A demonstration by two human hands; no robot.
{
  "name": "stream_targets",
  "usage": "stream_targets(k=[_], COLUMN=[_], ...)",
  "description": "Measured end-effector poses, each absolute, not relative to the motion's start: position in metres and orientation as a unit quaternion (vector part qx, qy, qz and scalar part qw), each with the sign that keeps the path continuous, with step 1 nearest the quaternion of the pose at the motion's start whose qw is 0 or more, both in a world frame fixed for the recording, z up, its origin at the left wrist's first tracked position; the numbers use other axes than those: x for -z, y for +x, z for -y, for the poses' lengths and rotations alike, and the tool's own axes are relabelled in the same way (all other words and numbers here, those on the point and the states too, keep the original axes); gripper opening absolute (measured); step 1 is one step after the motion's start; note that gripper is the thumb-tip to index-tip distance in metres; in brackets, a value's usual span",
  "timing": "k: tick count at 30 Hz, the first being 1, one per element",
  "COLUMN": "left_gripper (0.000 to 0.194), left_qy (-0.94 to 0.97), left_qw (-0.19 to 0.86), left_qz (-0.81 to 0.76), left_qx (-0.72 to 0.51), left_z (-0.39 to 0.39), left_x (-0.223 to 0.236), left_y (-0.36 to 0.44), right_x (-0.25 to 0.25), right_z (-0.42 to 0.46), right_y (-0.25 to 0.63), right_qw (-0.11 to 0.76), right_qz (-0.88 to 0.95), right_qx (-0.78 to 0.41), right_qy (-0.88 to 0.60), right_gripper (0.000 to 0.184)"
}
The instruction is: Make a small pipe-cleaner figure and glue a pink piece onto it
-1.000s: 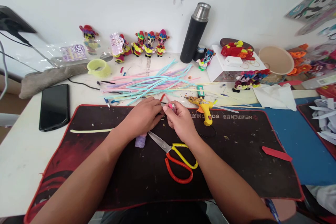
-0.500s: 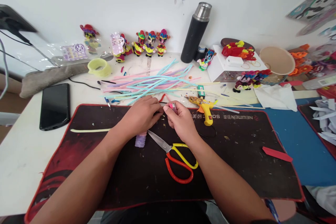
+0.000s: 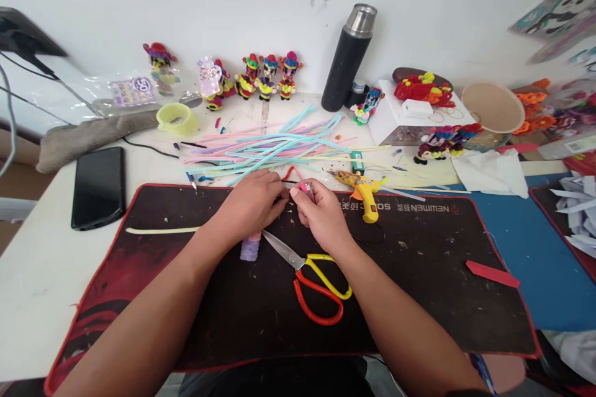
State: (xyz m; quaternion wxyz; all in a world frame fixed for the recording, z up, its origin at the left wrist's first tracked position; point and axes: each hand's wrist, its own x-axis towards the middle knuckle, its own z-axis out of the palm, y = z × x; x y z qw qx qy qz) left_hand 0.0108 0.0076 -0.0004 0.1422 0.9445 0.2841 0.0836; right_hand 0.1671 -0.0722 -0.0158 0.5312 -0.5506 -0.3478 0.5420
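Note:
My right hand [image 3: 322, 209] is closed around a small pink lighter [image 3: 306, 188], its metal end showing beside the thumb. Just left of it, my left hand [image 3: 257, 201] has its fingers curled and pinched together; whatever sits between them is hidden. The two hands nearly meet over the far edge of the black mat [image 3: 419, 298]. Below them lie scissors [image 3: 298, 263] with one yellow and one red handle, blades partly apart. A pink and purple ridged piece [image 3: 250, 247] rests under my left wrist. A pale yellow pipe cleaner [image 3: 161, 231] extends out from beneath the left forearm.
Pastel pipe cleaners [image 3: 279, 146] are heaped behind the hands. A yellow glue gun [image 3: 367, 198] lies right of them. Further back stand a black thermos [image 3: 348, 59] and several small figures [image 3: 267, 77]. A phone [image 3: 98, 188] is at left, a red strip [image 3: 492, 274] at right.

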Motion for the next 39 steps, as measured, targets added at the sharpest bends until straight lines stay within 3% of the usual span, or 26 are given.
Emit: stream_targets(k=[8,26,39], left_gripper=[0.018,0.008,0.017], left_qy=[0.945,0.942,0.94], left_qw=[0.16,0.136,0.151], left_qz=[-0.261,-0.292,-0.282], left_qx=[-0.114,-0.097,-0.122], left_z=[-0.012,-0.008,-0.012], left_x=[0.003,0.003,0.001], left_y=[0.006,0.012,0.005], right_x=[0.015,0.014,0.014], right_z=[0.072,0.073,0.073], right_y=[0.167,0.167,0.167], right_qw=[0.529,0.526,0.522], right_qz=[0.343,0.348,0.347], right_qx=[-0.547,-0.539,-0.542], right_qy=[-0.55,-0.558,-0.559], right_gripper=[0.036,0.034,0.036])
